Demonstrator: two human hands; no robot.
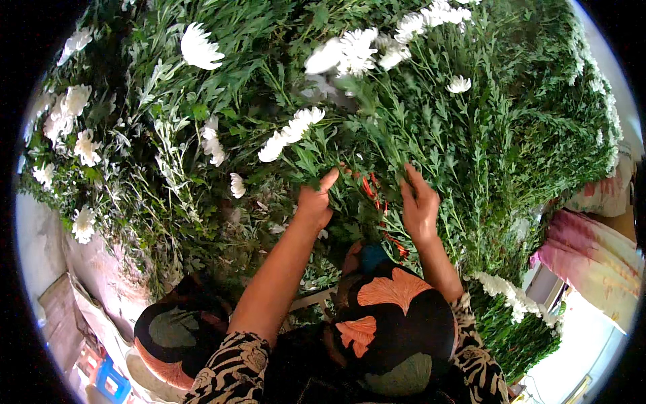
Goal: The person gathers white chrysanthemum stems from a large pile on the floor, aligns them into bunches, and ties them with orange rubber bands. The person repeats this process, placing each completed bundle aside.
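Observation:
My left hand (315,204), thumb up, grips a small bunch of leafy chrysanthemum stems. White chrysanthemum heads (292,132) lie in a row at the bunch's upper left end. Across from it, my right hand (421,204) has its fingers around a leafy chrysanthemum stem (391,134), blurred and slanting up to the left. The blurred white bloom (323,55) above seems to belong to that stem, though leaves hide the join. Between my hands hang thin red ties (371,188), running down toward my knee.
Large heaps of cut chrysanthemums (479,126) rise ahead and on both sides. Loose leaves and petals (257,222) lie below my left hand. More white blooms (517,298) sit at lower right, under a pink and yellow cloth (590,262). A blue plastic object (112,379) stands at lower left.

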